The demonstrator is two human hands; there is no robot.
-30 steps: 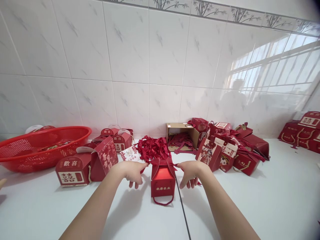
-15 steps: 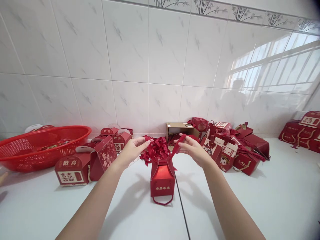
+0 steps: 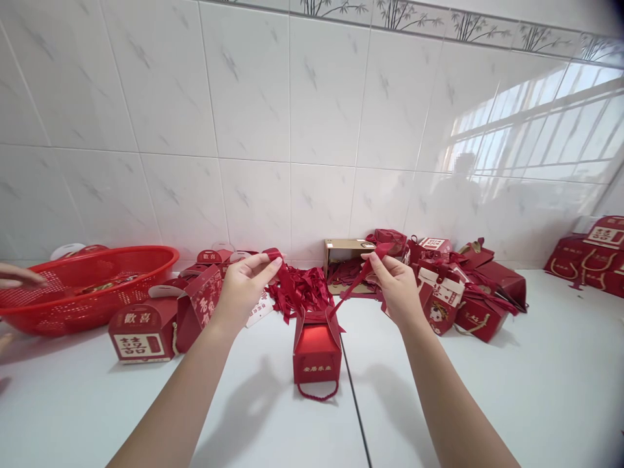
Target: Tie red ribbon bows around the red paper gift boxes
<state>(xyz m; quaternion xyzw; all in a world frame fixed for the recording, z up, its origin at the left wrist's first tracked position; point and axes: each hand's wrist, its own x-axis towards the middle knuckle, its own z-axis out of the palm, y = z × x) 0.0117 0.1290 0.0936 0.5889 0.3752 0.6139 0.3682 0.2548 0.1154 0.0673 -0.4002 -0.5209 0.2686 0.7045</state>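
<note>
A small dark red gift box (image 3: 316,364) stands upright on the white table in front of me, gold characters on its near face and a twisted cord handle drooping below. Dark red ribbon (image 3: 350,290) rises from its gathered top to both sides. My left hand (image 3: 248,286) pinches one ribbon end between thumb and fingers, up and left of the box. Up and right of it, my right hand (image 3: 394,281) pinches the other end. Both ends are pulled apart in a V. Behind the box lies a heap of loose red ribbons (image 3: 305,289).
On the left are a red plastic basket (image 3: 146,260) with another person's hand (image 3: 19,276) over it, and red boxes (image 3: 139,331). An open cardboard box (image 3: 348,244) stands at the back. More gift boxes (image 3: 480,315) are piled right, red bags (image 3: 568,260) far right. A dark seam crosses the table.
My hands have drawn the ribbon ends outward and closed more firmly on them, the left moving left, the right moving right. Another person's hand has appeared over the basket. The gift box stays put.
</note>
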